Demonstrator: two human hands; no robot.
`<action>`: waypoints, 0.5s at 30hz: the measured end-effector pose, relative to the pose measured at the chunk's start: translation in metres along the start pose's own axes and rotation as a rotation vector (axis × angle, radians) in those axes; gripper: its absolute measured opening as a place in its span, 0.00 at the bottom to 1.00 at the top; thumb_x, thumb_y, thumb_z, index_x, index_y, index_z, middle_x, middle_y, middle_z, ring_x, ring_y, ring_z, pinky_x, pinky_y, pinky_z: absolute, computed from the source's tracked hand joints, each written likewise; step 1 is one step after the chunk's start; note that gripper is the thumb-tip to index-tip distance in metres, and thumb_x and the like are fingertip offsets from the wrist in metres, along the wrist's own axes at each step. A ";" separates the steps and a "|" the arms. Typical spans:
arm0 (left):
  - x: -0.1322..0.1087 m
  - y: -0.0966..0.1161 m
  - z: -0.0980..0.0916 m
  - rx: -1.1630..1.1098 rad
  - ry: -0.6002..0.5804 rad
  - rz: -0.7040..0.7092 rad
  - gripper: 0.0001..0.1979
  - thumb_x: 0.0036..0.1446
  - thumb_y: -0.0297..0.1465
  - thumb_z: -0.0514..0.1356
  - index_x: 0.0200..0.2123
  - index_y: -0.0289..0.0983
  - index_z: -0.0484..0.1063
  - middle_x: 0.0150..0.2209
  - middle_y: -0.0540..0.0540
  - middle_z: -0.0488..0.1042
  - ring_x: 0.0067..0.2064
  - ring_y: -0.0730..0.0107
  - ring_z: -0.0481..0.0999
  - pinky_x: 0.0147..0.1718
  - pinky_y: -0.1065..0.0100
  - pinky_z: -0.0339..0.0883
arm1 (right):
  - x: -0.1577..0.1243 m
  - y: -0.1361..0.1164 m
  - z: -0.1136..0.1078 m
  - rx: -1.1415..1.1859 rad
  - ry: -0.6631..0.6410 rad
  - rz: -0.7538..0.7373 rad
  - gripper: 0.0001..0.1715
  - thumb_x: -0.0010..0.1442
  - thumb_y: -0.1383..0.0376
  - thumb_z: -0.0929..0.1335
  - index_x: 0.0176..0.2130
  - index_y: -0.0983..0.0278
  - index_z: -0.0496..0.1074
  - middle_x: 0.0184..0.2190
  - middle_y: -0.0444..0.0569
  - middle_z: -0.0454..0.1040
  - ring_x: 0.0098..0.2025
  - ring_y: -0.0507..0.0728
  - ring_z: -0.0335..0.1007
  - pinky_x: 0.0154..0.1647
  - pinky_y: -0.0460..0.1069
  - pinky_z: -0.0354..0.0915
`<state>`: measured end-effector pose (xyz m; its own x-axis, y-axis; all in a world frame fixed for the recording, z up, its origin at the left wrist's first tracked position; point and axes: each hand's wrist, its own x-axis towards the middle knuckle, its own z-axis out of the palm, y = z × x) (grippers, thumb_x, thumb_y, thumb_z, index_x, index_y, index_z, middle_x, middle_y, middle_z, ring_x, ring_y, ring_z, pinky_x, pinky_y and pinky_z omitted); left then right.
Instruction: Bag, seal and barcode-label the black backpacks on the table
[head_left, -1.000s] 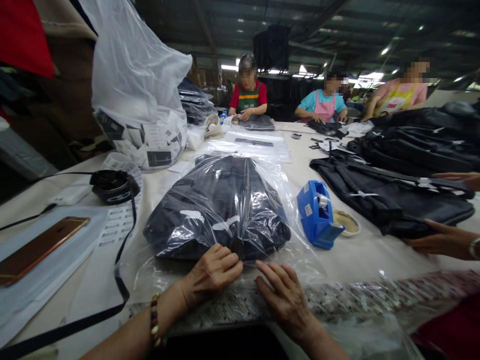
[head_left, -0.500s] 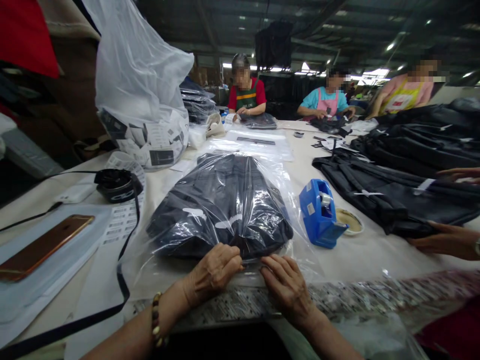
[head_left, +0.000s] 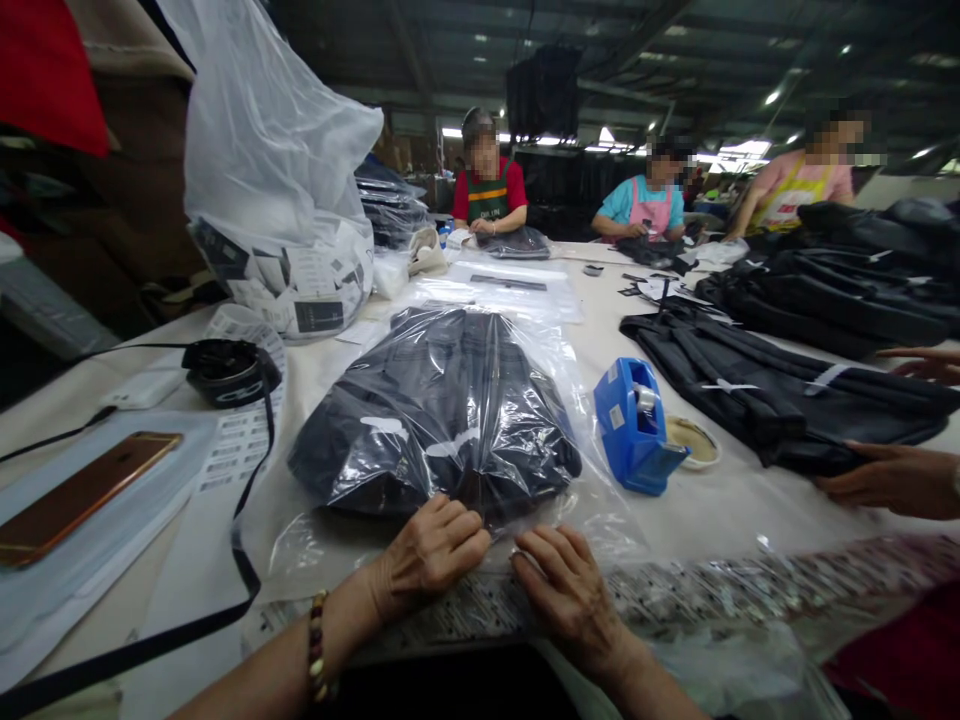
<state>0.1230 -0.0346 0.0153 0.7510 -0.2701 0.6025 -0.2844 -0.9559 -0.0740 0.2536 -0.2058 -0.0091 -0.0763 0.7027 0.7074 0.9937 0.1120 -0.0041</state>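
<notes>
A dark folded garment [head_left: 442, 415] lies sealed inside a clear plastic bag [head_left: 577, 520] on the pale table in front of me. My left hand [head_left: 424, 555] is closed, its fingers pinching the bag's near edge just under the garment. My right hand [head_left: 566, 590] rests beside it on the same edge, fingers curled onto the plastic. A beaded bracelet sits on my left wrist. The two hands almost touch at the bag's opening.
A blue tape dispenser [head_left: 636, 428] and a small round dish [head_left: 694, 443] stand right of the bag. A phone [head_left: 79, 497], a black strap [head_left: 247, 560] and sticker sheets lie left. Another person's hands [head_left: 885, 478] press black garments [head_left: 787, 395] at right. A big bag of tags [head_left: 285, 270] stands back left; three people work at the far end.
My hands have drawn slightly nearer to me along the bag's open edge, the right hand curling more. The person at right has shifted their hands on the black garment.
</notes>
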 end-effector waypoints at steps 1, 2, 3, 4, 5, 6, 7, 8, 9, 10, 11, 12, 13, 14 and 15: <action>-0.001 0.000 0.000 0.007 -0.004 0.001 0.14 0.64 0.24 0.41 0.32 0.33 0.65 0.26 0.48 0.67 0.28 0.71 0.63 0.28 0.66 0.54 | 0.000 0.000 0.000 0.000 0.006 0.003 0.18 0.63 0.73 0.55 0.36 0.66 0.71 0.38 0.52 0.73 0.45 0.56 0.64 0.50 0.53 0.56; -0.001 -0.001 0.000 0.022 -0.013 0.003 0.14 0.64 0.23 0.41 0.32 0.33 0.65 0.25 0.48 0.66 0.27 0.71 0.62 0.27 0.66 0.54 | 0.000 -0.001 0.000 0.000 0.011 0.002 0.18 0.63 0.73 0.55 0.36 0.66 0.71 0.38 0.52 0.73 0.45 0.56 0.64 0.50 0.53 0.56; -0.001 -0.001 0.001 0.044 -0.025 0.009 0.14 0.63 0.23 0.42 0.31 0.34 0.65 0.24 0.49 0.65 0.27 0.71 0.61 0.27 0.66 0.53 | 0.000 -0.001 0.000 0.002 0.013 0.000 0.17 0.63 0.73 0.56 0.36 0.66 0.71 0.38 0.52 0.73 0.45 0.56 0.64 0.50 0.53 0.56; 0.000 -0.002 0.002 0.072 -0.041 0.015 0.13 0.63 0.23 0.43 0.31 0.34 0.64 0.24 0.50 0.64 0.26 0.71 0.60 0.26 0.66 0.52 | 0.001 -0.001 0.001 0.006 0.013 -0.004 0.17 0.63 0.73 0.56 0.36 0.66 0.71 0.38 0.52 0.73 0.45 0.56 0.65 0.50 0.53 0.56; 0.000 -0.002 0.003 0.099 -0.056 0.019 0.12 0.63 0.23 0.44 0.31 0.34 0.64 0.24 0.50 0.63 0.26 0.71 0.60 0.26 0.66 0.51 | 0.001 -0.002 0.001 0.011 0.010 -0.005 0.17 0.63 0.73 0.56 0.36 0.66 0.71 0.38 0.52 0.74 0.45 0.56 0.65 0.51 0.53 0.56; 0.001 -0.002 0.004 0.122 -0.066 0.019 0.12 0.63 0.24 0.44 0.30 0.34 0.64 0.23 0.50 0.63 0.26 0.71 0.59 0.26 0.66 0.51 | 0.001 -0.002 0.001 0.015 0.007 -0.005 0.17 0.63 0.73 0.56 0.36 0.66 0.72 0.38 0.51 0.74 0.45 0.56 0.65 0.51 0.53 0.55; 0.001 -0.002 0.005 0.138 -0.072 0.016 0.12 0.63 0.24 0.45 0.30 0.34 0.64 0.23 0.50 0.62 0.26 0.70 0.59 0.26 0.66 0.50 | 0.002 -0.002 0.001 0.020 0.003 -0.005 0.17 0.63 0.73 0.56 0.36 0.67 0.71 0.38 0.51 0.74 0.45 0.55 0.65 0.51 0.53 0.55; 0.002 -0.001 0.007 0.149 -0.078 0.013 0.12 0.63 0.24 0.45 0.29 0.35 0.64 0.23 0.50 0.62 0.26 0.70 0.58 0.26 0.65 0.50 | 0.003 -0.002 0.002 0.026 -0.001 -0.008 0.18 0.64 0.72 0.55 0.36 0.67 0.71 0.38 0.51 0.74 0.45 0.55 0.65 0.51 0.53 0.55; 0.002 -0.001 0.008 0.157 -0.083 0.007 0.12 0.63 0.24 0.45 0.29 0.35 0.63 0.23 0.50 0.62 0.26 0.69 0.58 0.26 0.65 0.50 | 0.003 -0.001 0.002 0.031 -0.006 -0.012 0.18 0.64 0.72 0.55 0.36 0.66 0.71 0.39 0.50 0.74 0.46 0.55 0.65 0.51 0.53 0.55; 0.002 0.000 0.009 0.164 -0.090 0.001 0.12 0.63 0.24 0.45 0.29 0.35 0.63 0.23 0.50 0.61 0.26 0.69 0.58 0.27 0.65 0.50 | 0.005 0.000 0.003 0.037 -0.014 -0.019 0.18 0.64 0.72 0.55 0.36 0.66 0.71 0.39 0.50 0.74 0.46 0.55 0.64 0.51 0.53 0.55; 0.002 0.000 0.010 0.171 -0.094 -0.004 0.12 0.63 0.24 0.45 0.28 0.35 0.63 0.23 0.50 0.61 0.26 0.69 0.58 0.27 0.65 0.50 | 0.006 0.002 0.004 0.043 -0.021 -0.026 0.18 0.64 0.72 0.55 0.36 0.67 0.71 0.40 0.51 0.74 0.46 0.56 0.64 0.50 0.53 0.56; 0.002 0.000 0.011 0.178 -0.100 -0.009 0.12 0.63 0.24 0.45 0.28 0.35 0.62 0.24 0.50 0.61 0.26 0.69 0.58 0.27 0.65 0.50 | 0.007 0.004 0.005 0.052 -0.025 -0.027 0.18 0.64 0.72 0.55 0.37 0.67 0.71 0.40 0.51 0.74 0.46 0.56 0.64 0.49 0.53 0.57; 0.002 0.001 0.011 0.182 -0.106 -0.012 0.12 0.63 0.23 0.45 0.28 0.35 0.62 0.24 0.50 0.61 0.26 0.69 0.58 0.27 0.65 0.50 | 0.009 0.006 0.006 0.064 -0.029 -0.017 0.18 0.64 0.73 0.55 0.37 0.67 0.70 0.40 0.52 0.74 0.46 0.56 0.64 0.48 0.53 0.58; 0.002 0.001 0.011 0.181 -0.118 -0.019 0.12 0.62 0.23 0.45 0.28 0.36 0.62 0.24 0.50 0.61 0.26 0.69 0.58 0.27 0.65 0.50 | 0.011 0.008 0.007 0.082 -0.033 0.002 0.17 0.63 0.73 0.55 0.37 0.67 0.70 0.39 0.52 0.74 0.44 0.56 0.65 0.46 0.52 0.59; 0.002 0.002 0.010 0.172 -0.134 -0.030 0.12 0.62 0.23 0.44 0.27 0.36 0.61 0.24 0.50 0.61 0.26 0.69 0.58 0.27 0.65 0.50 | 0.013 0.010 0.008 0.107 -0.033 0.025 0.16 0.63 0.74 0.55 0.36 0.67 0.69 0.37 0.51 0.74 0.43 0.55 0.65 0.44 0.51 0.60</action>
<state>0.1304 -0.0379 0.0086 0.8332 -0.2435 0.4964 -0.1637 -0.9662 -0.1992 0.2618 -0.1898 -0.0050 -0.0562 0.7289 0.6823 0.9811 0.1671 -0.0977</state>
